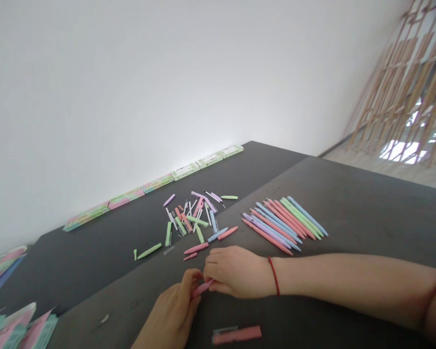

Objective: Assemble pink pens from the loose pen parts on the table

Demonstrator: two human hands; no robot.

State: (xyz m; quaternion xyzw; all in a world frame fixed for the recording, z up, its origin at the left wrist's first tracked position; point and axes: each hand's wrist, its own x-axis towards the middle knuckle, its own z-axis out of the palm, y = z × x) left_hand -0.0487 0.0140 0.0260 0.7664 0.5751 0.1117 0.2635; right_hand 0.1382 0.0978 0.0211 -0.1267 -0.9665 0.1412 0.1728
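Between my two hands, low over the dark table, is a pink pen barrel (202, 289). My left hand (178, 303) pinches its lower left end with thumb and fingers. My right hand (236, 272), with a red cord at the wrist, closes round the other end, which its fingers hide. Just beyond them lie a pink pen piece (196, 248) and a shorter pink piece (190, 256). Nearer to me rests a coral barrel part (241, 334) with a clear clip piece (225, 330) beside it.
Pen parts (189, 218) in several colours lie loosely mid-table. Right of them, finished-looking pens (279, 223) form a slanted row. Flat boxes (160, 183) line the wall edge of the table (366, 218). Pink and green packets (25, 329) sit at the lower left.
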